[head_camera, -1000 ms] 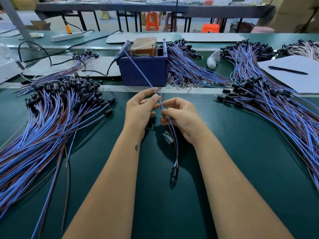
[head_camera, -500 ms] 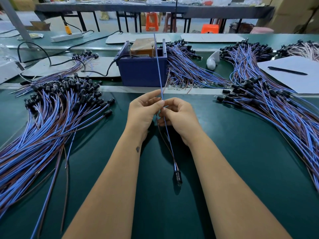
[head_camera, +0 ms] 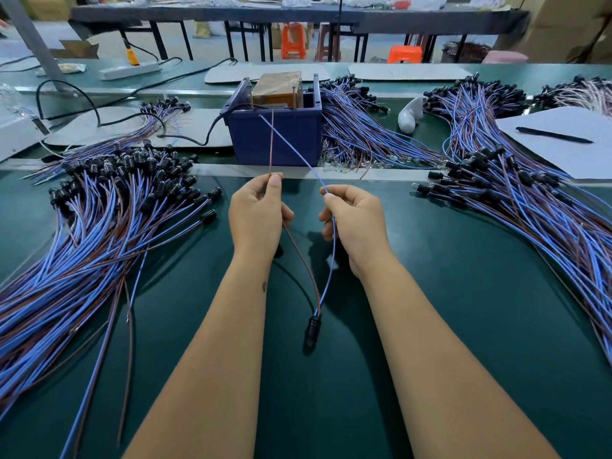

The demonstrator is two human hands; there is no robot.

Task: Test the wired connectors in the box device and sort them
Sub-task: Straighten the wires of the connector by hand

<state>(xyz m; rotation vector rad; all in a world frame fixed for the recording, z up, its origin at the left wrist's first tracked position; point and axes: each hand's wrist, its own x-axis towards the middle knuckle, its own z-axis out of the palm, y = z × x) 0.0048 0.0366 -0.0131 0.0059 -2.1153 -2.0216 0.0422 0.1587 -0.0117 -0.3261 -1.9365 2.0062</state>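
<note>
One wired connector hangs between my hands, its black plug (head_camera: pixel 312 329) lying on the green mat near me. My left hand (head_camera: pixel 258 213) pinches the brown wire (head_camera: pixel 271 144), which points up toward the blue box device (head_camera: pixel 278 137). My right hand (head_camera: pixel 351 220) pinches the blue wire (head_camera: pixel 291 149), whose free end slants left toward the box front. The two wires are spread apart in a V above the plug. The box holds a brown block (head_camera: pixel 276 89) with metal pins.
A large pile of wired connectors (head_camera: pixel 109 210) fans over the left of the mat, another pile (head_camera: pixel 516 193) over the right, a third (head_camera: pixel 361 137) beside the box. White paper with a pen (head_camera: pixel 553 135) lies far right. A black cable (head_camera: pixel 185 139) runs to the box.
My hands were together on the paired wires; they have moved apart, splitting the brown wire to the left and the blue wire to the right. The plug stays on the mat.
</note>
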